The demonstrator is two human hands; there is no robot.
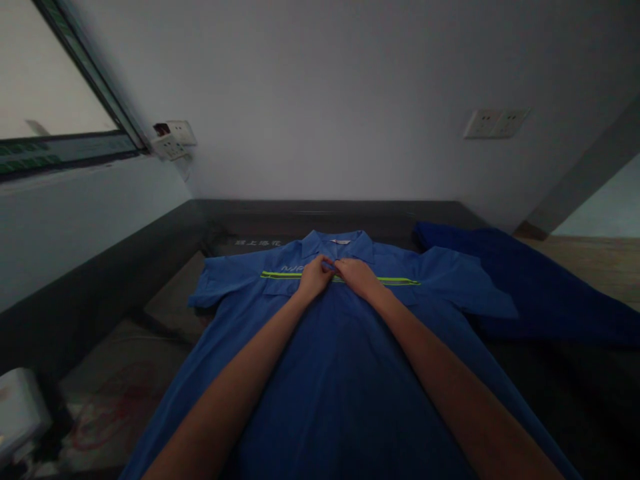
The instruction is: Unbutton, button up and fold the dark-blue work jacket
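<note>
A blue short-sleeved work shirt (345, 373) lies spread out with its front up and its collar at the far end. Across its chest runs a yellow-green stripe, with light lettering above it on the left. My left hand (316, 275) and my right hand (354, 273) meet at the centre front, just below the collar. The fingers of both are bent and closed on the front opening of the shirt. What exactly lies between the fingertips, such as a button, is too small to make out.
Darker blue cloth (530, 287) lies to the right, beside the shirt's sleeve. A white box-like object (23, 410) stands at the lower left. Beyond the collar is a wall (330, 120) with sockets (495, 124); a window (55, 100) is at the upper left.
</note>
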